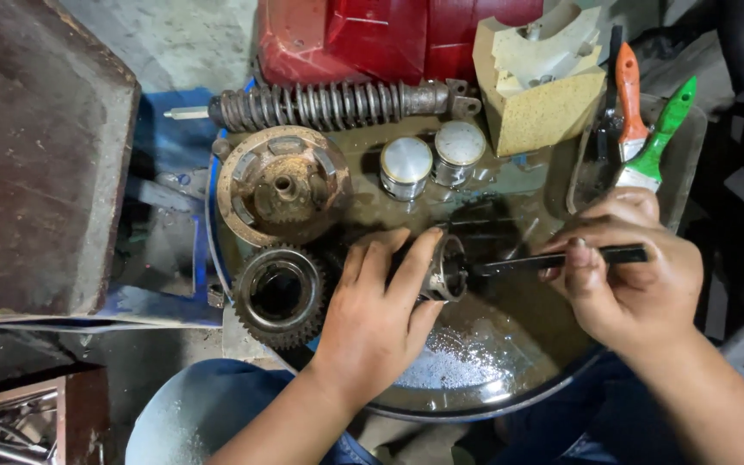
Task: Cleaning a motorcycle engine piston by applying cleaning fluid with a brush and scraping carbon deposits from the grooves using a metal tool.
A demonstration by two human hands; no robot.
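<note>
My left hand [376, 310] grips a small dark metal cylinder part [448, 269], its open end turned to the right, over a round basin [510, 379] of oily brown liquid with white foam. My right hand [630, 267] holds a black-handled brush [561, 258] level, its tip touching the part's open end. Two shiny pistons [430, 162] stand at the basin's far side.
A rusty clutch hub [282, 182] and a toothed gear [279, 294] lie at the basin's left. A coiled shock absorber [337, 103] lies behind, with a tan block [540, 82], red engine cover [372, 39], and orange [629, 99] and green [660, 138] brushes at right. A dark wooden box [36, 155] stands left.
</note>
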